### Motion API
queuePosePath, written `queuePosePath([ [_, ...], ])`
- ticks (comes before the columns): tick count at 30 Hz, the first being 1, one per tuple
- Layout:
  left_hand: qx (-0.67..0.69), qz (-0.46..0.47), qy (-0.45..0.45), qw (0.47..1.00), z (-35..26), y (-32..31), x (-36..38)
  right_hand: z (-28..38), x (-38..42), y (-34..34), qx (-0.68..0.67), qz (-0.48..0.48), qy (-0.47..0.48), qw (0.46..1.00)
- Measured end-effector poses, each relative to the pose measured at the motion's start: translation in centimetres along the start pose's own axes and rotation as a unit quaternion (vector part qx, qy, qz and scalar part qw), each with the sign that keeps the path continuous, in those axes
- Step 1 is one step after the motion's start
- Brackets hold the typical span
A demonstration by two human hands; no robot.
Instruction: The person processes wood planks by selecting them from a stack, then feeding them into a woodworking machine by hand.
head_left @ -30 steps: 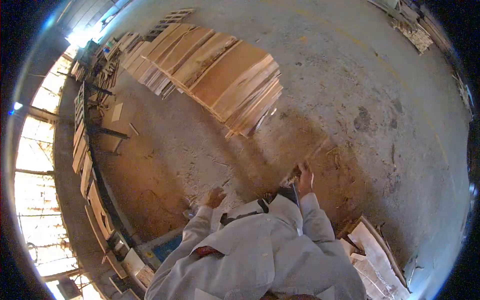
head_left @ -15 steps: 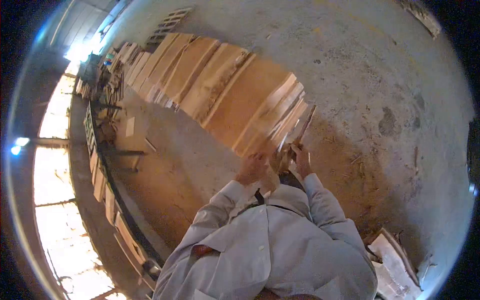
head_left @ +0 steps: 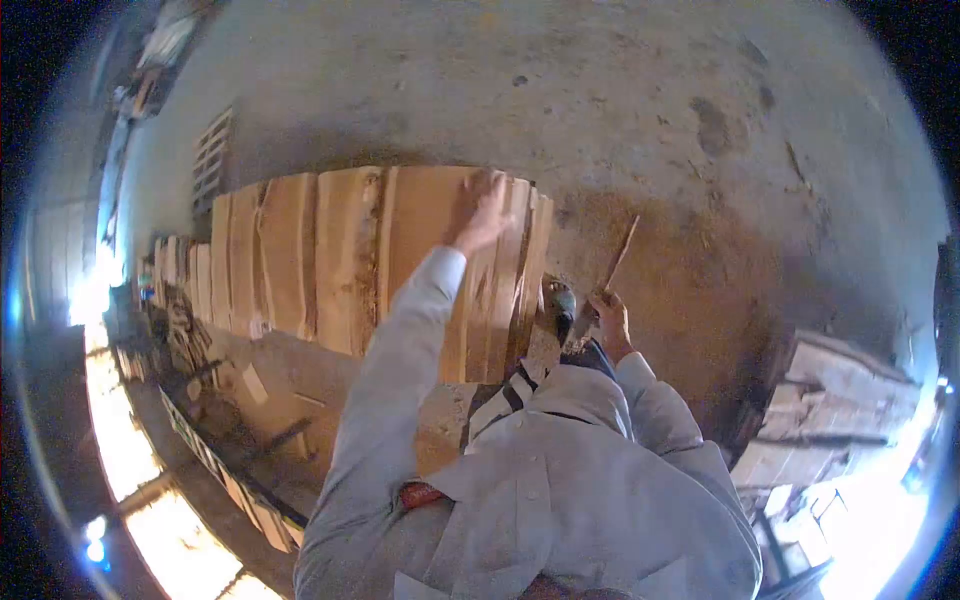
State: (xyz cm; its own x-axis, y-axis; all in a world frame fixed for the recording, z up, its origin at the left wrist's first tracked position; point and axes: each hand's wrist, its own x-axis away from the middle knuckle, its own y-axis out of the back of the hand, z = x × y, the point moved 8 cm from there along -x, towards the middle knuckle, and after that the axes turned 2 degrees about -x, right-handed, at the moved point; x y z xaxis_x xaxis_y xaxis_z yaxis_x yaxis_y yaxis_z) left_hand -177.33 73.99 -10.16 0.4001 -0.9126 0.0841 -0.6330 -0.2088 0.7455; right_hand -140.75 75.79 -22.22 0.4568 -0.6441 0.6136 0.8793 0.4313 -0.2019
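A long row of wooden boards (head_left: 340, 250) lies side by side in front of me. My left hand (head_left: 485, 212) reaches out over the right part of the boards, its fingers spread and somewhat blurred; whether it touches the wood I cannot tell. Close to my body on the right, my right hand (head_left: 612, 318) is closed on a thin wooden stick (head_left: 624, 250) that points up and away from me. The stick is held beyond the right end of the boards, above the floor.
My shoe (head_left: 562, 300) shows between the boards and my right hand. A slatted pallet (head_left: 211, 160) lies at the far left. More large boards (head_left: 820, 400) are stacked at the lower right. Wood pieces (head_left: 185, 335) lie at the left. Brown dust covers part of the floor.
My left hand has moved from the near edge of the boards out over them. My right hand stays near my body with the stick. The whole view has turned.
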Motion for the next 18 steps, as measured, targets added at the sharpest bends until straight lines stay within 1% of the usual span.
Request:
queuePosePath([
  [1, -0.117, 0.054, -0.02, 0.992, 2.7, -0.9, -2.4, 0.4, 0.7, -0.4, 0.024, -0.019, 0.009, 1.0],
  [3, -0.055, 0.131, 0.055, 0.988, 2.9, -0.8, -4.7, 1.7, 3.1, -2.7, 0.011, 0.008, -0.021, 1.0],
  [4, -0.114, 0.174, 0.066, 0.976, 2.8, -0.7, -5.4, 1.6, 4.4, -4.0, 0.003, 0.021, -0.035, 0.999],
  [5, -0.173, 0.21, 0.074, 0.959, 3.1, -0.7, -6.0, 0.7, 5.0, -4.7, -0.007, 0.012, -0.022, 1.0],
  [6, -0.146, 0.182, 0.034, 0.972, 5.3, -1.7, -6.7, 0.1, 5.3, -5.5, -0.014, 0.008, -0.007, 1.0],
  [7, -0.16, 0.194, 0.023, 0.968, 6.1, -1.7, -7.5, -0.5, 5.6, -6.6, -0.02, 0.007, 0.008, 1.0],
  [9, -0.194, 0.215, 0.005, 0.957, 6.7, -1.6, -8.5, -0.6, 6.5, -8.9, -0.046, 0.003, 0.003, 0.999],
  [10, -0.174, 0.134, -0.013, 0.976, 6.2, -0.5, -8.0, -0.5, 6.9, -9.8, -0.058, 0.007, 0.005, 0.998],
  [11, -0.137, 0.137, -0.003, 0.981, 5.7, 0.1, -8.2, -0.3, 7.3, -10.9, -0.07, 0.01, 0.007, 0.997],
  [12, -0.099, 0.14, 0.007, 0.985, 5.3, 1.0, -8.5, 1.0, 7.7, -11.7, -0.022, -0.033, 0.054, 0.998],
  [13, -0.06, 0.141, 0.018, 0.988, 4.8, 1.5, -8.6, 1.9, 8.1, -12.4, 0.03, -0.042, 0.058, 0.997],
  [15, -0.083, 0.099, -0.026, 0.991, 4.6, 1.9, -8.8, 3.5, 8.4, -13.7, 0.134, -0.057, 0.066, 0.987],
  [16, -0.095, 0.077, -0.047, 0.991, 4.6, 2.3, -8.9, 3.2, 7.9, -14.1, 0.189, -0.087, 0.096, 0.973],
  [18, -0.104, 0.041, -0.068, 0.991, 4.6, 3.1, -8.7, 4.1, 6.9, -15.8, 0.204, -0.058, 0.125, 0.969],
])
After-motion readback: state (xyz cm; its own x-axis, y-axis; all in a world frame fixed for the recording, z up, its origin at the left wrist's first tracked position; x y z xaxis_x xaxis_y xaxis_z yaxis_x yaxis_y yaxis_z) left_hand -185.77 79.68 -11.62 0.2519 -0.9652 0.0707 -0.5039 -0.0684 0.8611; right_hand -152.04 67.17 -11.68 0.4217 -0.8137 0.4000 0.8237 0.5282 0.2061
